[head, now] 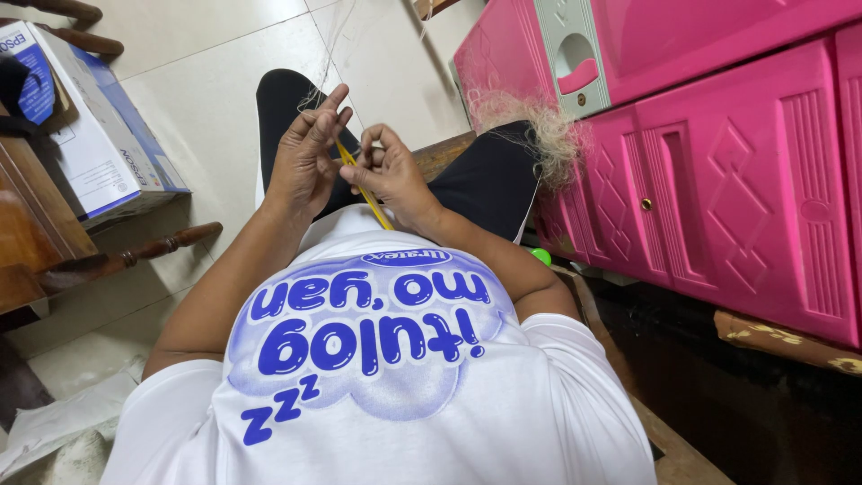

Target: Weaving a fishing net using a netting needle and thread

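A seated person works over the lap with both hands raised near the middle of the scene. The left hand (308, 154) has its fingers stretched out and close together, tips pointing far, pressed lightly on pale fibre strands (334, 40) that run thin and taut toward the far edge. The right hand (388, 172), just right of it and touching it at the fingertips, is curled, with thumb and fingers pinched on a yellow stick (364, 187) that slants from between the two hands down toward the near side, over a white shirt (377, 377) with blue print. A tuft of loose fibre (539, 135) lies on the right knee, against a pink plastic cabinet (718, 171) that fills the right side. To the left, on the tiled floor (206, 99), stands a white and blue box (85, 135), with a wooden chair leg (157, 247) near it. A small green object (540, 256) shows beside the right elbow; what it is cannot be told.
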